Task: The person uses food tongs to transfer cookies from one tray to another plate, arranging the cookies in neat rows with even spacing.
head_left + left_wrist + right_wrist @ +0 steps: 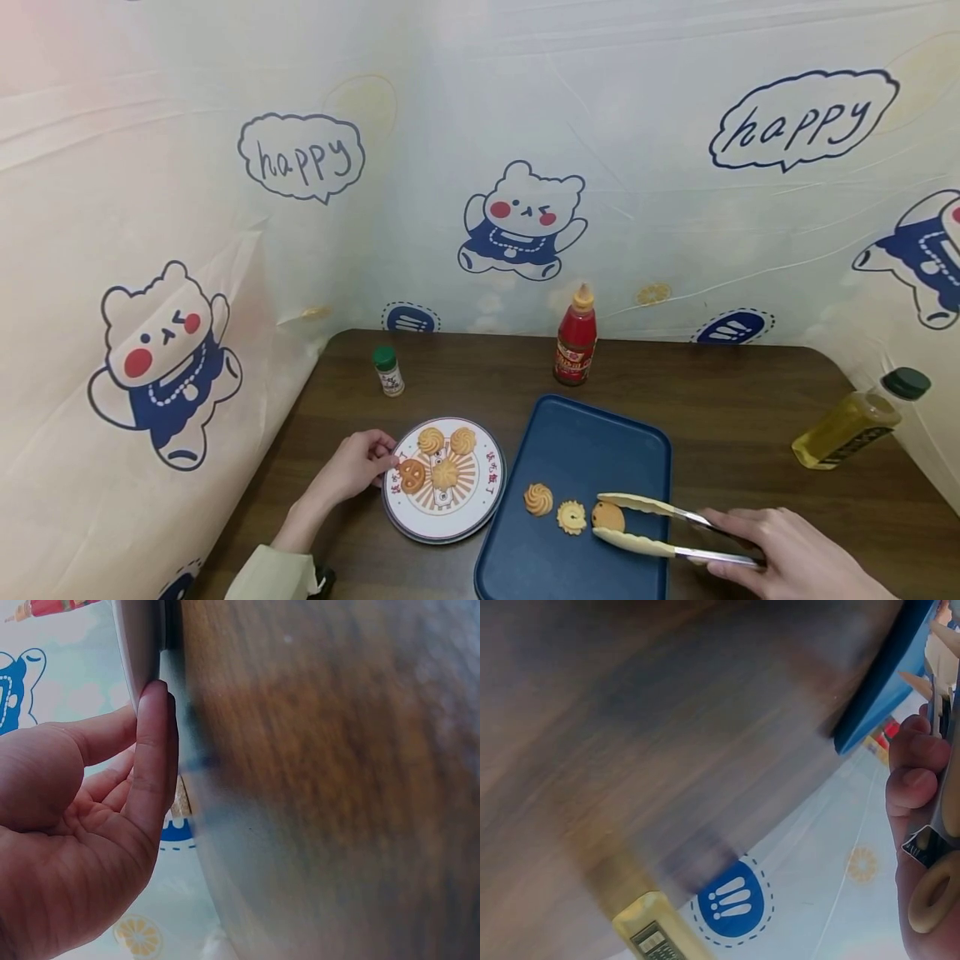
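Observation:
My left hand (pixel 362 461) pinches the left rim of a white patterned plate (pixel 480 508); in the left wrist view thumb and fingers meet at its edge. Several cookies lie on that plate, among them a pretzel-shaped cookie (pixel 412 476) near my fingers. My right hand (pixel 787 550) grips tongs (pixel 686 550) with cream-coloured tips. The tips stand on either side of a round cookie (pixel 608 517) on the blue tray (pixel 577 433). Left of it on the tray are a flower-shaped cookie (pixel 572 517) and a swirled cookie (pixel 537 499).
A red sauce bottle (pixel 576 342) stands behind the tray. A small green-capped shaker (pixel 388 372) is at the back left, beyond the plate. On the right is a bottle of yellow oil (pixel 847 429). A printed cloth (pixel 420 208) hangs around the wooden table.

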A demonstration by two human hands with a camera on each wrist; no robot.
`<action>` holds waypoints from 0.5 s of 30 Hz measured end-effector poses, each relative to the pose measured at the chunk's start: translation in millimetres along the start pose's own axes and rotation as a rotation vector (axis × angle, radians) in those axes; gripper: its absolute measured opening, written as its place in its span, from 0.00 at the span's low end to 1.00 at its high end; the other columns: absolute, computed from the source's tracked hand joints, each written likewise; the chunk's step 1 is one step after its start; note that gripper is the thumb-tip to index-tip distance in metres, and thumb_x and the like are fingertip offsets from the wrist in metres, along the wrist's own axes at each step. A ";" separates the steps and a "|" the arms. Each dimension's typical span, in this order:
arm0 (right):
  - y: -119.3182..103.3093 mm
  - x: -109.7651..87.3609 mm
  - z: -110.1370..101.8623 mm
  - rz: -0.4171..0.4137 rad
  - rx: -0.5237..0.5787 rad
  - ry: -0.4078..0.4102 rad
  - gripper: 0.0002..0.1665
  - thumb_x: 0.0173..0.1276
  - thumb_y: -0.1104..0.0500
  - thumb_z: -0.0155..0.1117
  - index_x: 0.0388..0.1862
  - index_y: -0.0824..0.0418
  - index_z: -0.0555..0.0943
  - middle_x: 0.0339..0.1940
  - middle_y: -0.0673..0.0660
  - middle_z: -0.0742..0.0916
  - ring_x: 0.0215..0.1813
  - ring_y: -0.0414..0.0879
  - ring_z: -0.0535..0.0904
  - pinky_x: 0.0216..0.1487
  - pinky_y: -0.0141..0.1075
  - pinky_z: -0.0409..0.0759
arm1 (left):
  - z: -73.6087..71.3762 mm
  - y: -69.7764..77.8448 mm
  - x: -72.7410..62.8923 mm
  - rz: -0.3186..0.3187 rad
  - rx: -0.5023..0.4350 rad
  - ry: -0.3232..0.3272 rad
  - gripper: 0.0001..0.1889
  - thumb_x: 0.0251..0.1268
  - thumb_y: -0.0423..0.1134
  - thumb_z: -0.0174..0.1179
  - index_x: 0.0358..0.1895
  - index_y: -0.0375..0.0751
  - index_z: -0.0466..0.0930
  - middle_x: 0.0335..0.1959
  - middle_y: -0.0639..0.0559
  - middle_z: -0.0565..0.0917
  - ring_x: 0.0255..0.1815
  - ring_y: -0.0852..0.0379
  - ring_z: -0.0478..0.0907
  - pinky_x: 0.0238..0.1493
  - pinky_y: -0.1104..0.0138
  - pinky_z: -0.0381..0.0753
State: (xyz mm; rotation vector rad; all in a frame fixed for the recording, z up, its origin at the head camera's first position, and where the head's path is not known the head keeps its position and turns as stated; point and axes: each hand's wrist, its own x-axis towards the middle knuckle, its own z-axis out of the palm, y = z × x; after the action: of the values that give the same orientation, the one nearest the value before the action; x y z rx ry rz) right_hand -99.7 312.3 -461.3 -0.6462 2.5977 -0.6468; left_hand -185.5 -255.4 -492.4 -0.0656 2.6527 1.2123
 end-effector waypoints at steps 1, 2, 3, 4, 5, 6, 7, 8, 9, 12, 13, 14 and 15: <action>-0.9 1.7 0.1 -0.011 -0.006 0.014 0.40 0.67 0.34 0.62 0.61 0.67 0.80 0.33 0.36 0.79 0.28 0.31 0.72 0.25 0.29 0.71 | 0.0 0.0 0.0 0.000 0.001 0.000 0.08 0.65 0.27 0.64 0.46 0.32 0.80 0.30 0.47 0.77 0.27 0.54 0.76 0.26 0.65 0.84; -2.0 3.5 0.0 -0.019 -0.012 0.025 0.40 0.67 0.34 0.62 0.61 0.66 0.80 0.33 0.36 0.79 0.28 0.31 0.72 0.25 0.29 0.71 | -0.1 0.2 0.0 0.000 0.001 0.000 0.08 0.65 0.27 0.64 0.46 0.32 0.80 0.30 0.47 0.77 0.27 0.54 0.76 0.26 0.65 0.84; -3.0 5.4 0.0 -0.029 -0.014 0.039 0.39 0.67 0.34 0.62 0.61 0.66 0.80 0.32 0.36 0.79 0.28 0.31 0.72 0.25 0.29 0.71 | -0.2 0.4 -0.1 -0.001 0.001 0.000 0.08 0.65 0.27 0.64 0.46 0.32 0.80 0.30 0.47 0.77 0.27 0.54 0.76 0.26 0.65 0.84; -4.0 7.6 -0.1 -0.039 -0.014 0.053 0.39 0.67 0.35 0.62 0.60 0.65 0.81 0.32 0.35 0.79 0.28 0.31 0.72 0.25 0.29 0.71 | -0.3 0.6 -0.2 -0.002 0.001 -0.001 0.08 0.65 0.27 0.64 0.46 0.32 0.80 0.30 0.47 0.77 0.27 0.54 0.76 0.27 0.65 0.84; -4.9 9.7 -0.2 -0.064 -0.022 0.076 0.37 0.68 0.36 0.63 0.60 0.65 0.81 0.31 0.35 0.79 0.28 0.30 0.72 0.25 0.28 0.71 | -0.3 0.8 -0.3 -0.002 0.001 -0.001 0.08 0.65 0.27 0.64 0.46 0.32 0.80 0.30 0.47 0.77 0.27 0.54 0.76 0.27 0.65 0.84; -5.6 11.8 -0.4 -0.091 -0.033 0.102 0.36 0.68 0.36 0.63 0.59 0.65 0.81 0.32 0.34 0.79 0.27 0.30 0.71 0.24 0.28 0.70 | -0.4 1.0 -0.3 -0.002 0.002 -0.001 0.08 0.65 0.27 0.64 0.46 0.32 0.80 0.30 0.47 0.77 0.27 0.54 0.76 0.27 0.65 0.84; -6.2 14.0 -0.3 -0.119 -0.045 0.130 0.34 0.68 0.38 0.64 0.59 0.64 0.82 0.31 0.34 0.78 0.27 0.29 0.71 0.24 0.27 0.70 | -0.5 1.1 -0.4 -0.003 0.003 -0.001 0.08 0.65 0.27 0.64 0.46 0.32 0.80 0.30 0.47 0.77 0.27 0.54 0.76 0.27 0.65 0.84; -6.8 16.1 -0.4 -0.146 -0.058 0.155 0.33 0.68 0.39 0.65 0.58 0.64 0.82 0.30 0.34 0.77 0.26 0.28 0.70 0.23 0.26 0.70 | -0.5 1.3 -0.4 -0.003 0.003 0.000 0.08 0.65 0.27 0.64 0.46 0.32 0.80 0.30 0.47 0.77 0.27 0.54 0.76 0.27 0.65 0.84; -7.4 18.2 -0.5 -0.172 -0.072 0.179 0.32 0.68 0.40 0.65 0.58 0.63 0.82 0.29 0.33 0.77 0.25 0.28 0.69 0.22 0.26 0.69 | -0.5 1.4 -0.4 -0.003 0.005 0.000 0.08 0.65 0.27 0.64 0.46 0.32 0.80 0.30 0.47 0.77 0.27 0.54 0.76 0.27 0.65 0.84; -9.1 24.0 -1.3 -0.216 -0.111 0.222 0.31 0.68 0.41 0.66 0.58 0.63 0.83 0.30 0.34 0.78 0.23 0.28 0.68 0.20 0.25 0.68 | -0.4 1.7 -0.3 -0.003 0.005 0.002 0.08 0.65 0.27 0.64 0.46 0.32 0.80 0.30 0.47 0.77 0.27 0.54 0.76 0.26 0.65 0.84; -10.0 26.1 -1.8 -0.218 -0.114 0.223 0.31 0.68 0.41 0.66 0.59 0.63 0.82 0.31 0.35 0.79 0.23 0.27 0.67 0.20 0.25 0.68 | -0.2 1.6 -0.2 -0.005 0.003 0.002 0.08 0.65 0.27 0.64 0.46 0.32 0.80 0.30 0.47 0.77 0.27 0.54 0.76 0.27 0.65 0.84; -11.0 28.2 -2.1 -0.220 -0.116 0.224 0.32 0.68 0.40 0.66 0.59 0.62 0.82 0.33 0.35 0.81 0.23 0.27 0.67 0.21 0.26 0.68 | -0.1 1.6 -0.2 -0.006 0.002 0.002 0.08 0.65 0.27 0.64 0.46 0.32 0.80 0.30 0.47 0.77 0.27 0.54 0.76 0.27 0.65 0.84; -12.0 30.3 -2.3 -0.219 -0.115 0.223 0.32 0.68 0.40 0.66 0.59 0.62 0.82 0.34 0.36 0.82 0.23 0.27 0.67 0.21 0.26 0.68 | 0.0 1.6 -0.2 -0.007 0.001 0.001 0.08 0.65 0.27 0.64 0.46 0.32 0.80 0.30 0.47 0.77 0.27 0.54 0.76 0.27 0.65 0.84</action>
State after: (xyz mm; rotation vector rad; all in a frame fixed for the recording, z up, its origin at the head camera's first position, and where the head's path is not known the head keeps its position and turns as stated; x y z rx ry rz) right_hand -121.6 288.0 -460.8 -0.9553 2.8099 -0.6732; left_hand -185.6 -254.3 -491.1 -0.0760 2.6520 1.2085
